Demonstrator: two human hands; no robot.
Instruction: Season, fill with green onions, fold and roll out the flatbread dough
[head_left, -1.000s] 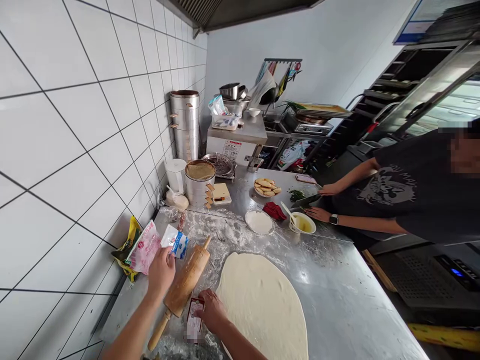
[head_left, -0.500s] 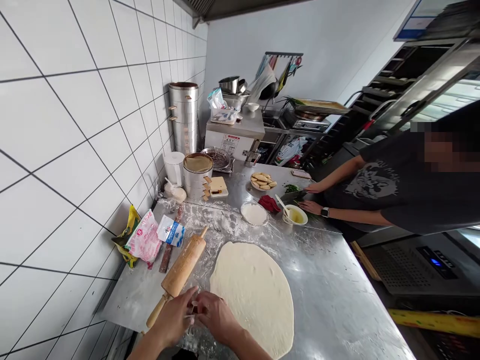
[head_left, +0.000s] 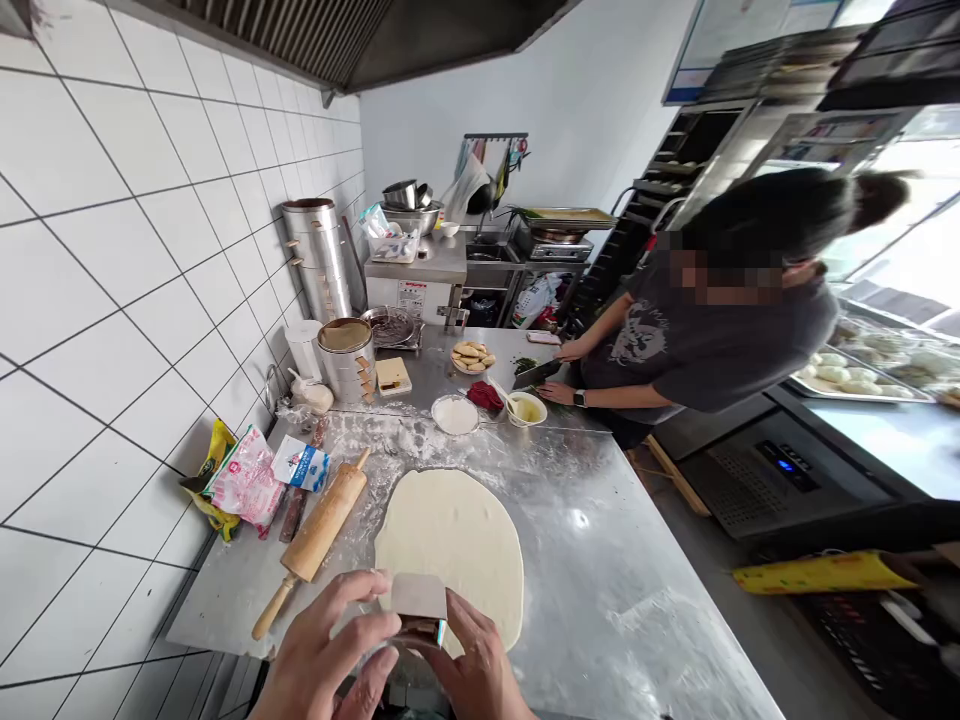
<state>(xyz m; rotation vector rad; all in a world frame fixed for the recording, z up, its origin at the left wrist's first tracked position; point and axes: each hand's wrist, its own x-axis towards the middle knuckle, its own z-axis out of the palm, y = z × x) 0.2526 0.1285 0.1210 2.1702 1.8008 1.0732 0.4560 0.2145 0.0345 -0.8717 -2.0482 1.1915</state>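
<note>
My right hand [head_left: 484, 665] grips a small box-like object [head_left: 418, 597] with a pale grey flat top and a dark, shiny front; its exact kind is unclear. Close against its left side is my left hand [head_left: 326, 645], fingers spread and curved, not wrapped round it. Both hands are above the near edge of the steel table [head_left: 585, 600]. Beyond them a large sheet of rolled-out dough [head_left: 450, 530] lies flat, its near part hidden by the hands and the object. A wooden rolling pin [head_left: 322, 525] rests on the table left of the dough.
Flour bags [head_left: 244, 480] and a blue-white packet [head_left: 301, 464] lie by the tiled wall. Farther back are a metal steamer [head_left: 349, 365], a flour bowl [head_left: 455, 415] and a yellow-filled bowl [head_left: 527, 409]. At the far right edge a co-worker [head_left: 675, 330] holds a knife [head_left: 536, 374] over chopped greens.
My hands were close together beside the rolling pin; now they are raised nearer the camera, with the box-like object clearly visible. The view has shifted right. Dough and rolling pin keep their places.
</note>
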